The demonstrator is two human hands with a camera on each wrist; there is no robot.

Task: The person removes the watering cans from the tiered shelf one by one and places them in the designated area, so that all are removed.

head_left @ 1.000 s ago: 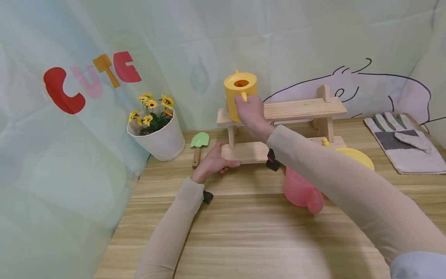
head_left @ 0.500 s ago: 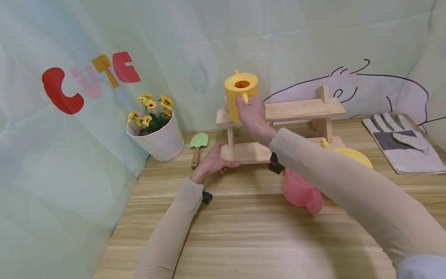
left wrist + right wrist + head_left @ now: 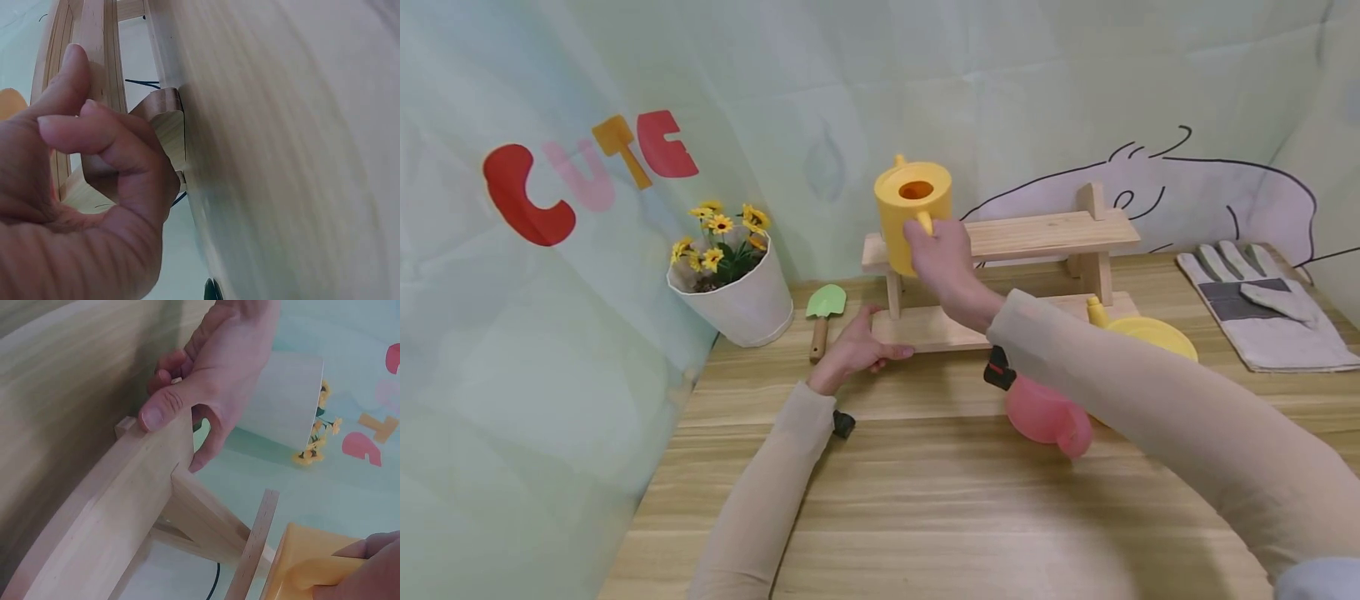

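My right hand [image 3: 947,262] grips the handle of a yellow watering can [image 3: 895,229], its round top opening facing up. The can stands upright at the left end of the upper board [image 3: 1037,233] of a two-tier wooden plant stand, overlapping that board's front edge. In the right wrist view the can [image 3: 300,544] shows beside the upper board, its handle within my fingers. My left hand [image 3: 853,346] holds the left end of the stand's lower board [image 3: 925,327], thumb along the front. The left wrist view shows this hand [image 3: 106,181] with fingers curled around the board end.
Left of the stand lie a green-bladed trowel [image 3: 826,308] and a white pot [image 3: 737,300] of yellow flowers. A pink handled vessel [image 3: 1033,412] and a yellow round item [image 3: 1157,335] are partly behind my right forearm. Gardening gloves [image 3: 1270,308] lie at the right.
The watering can has shifted slightly toward me and down at the upper board, with the right hand still on its handle. The left hand keeps its hold on the lower board.
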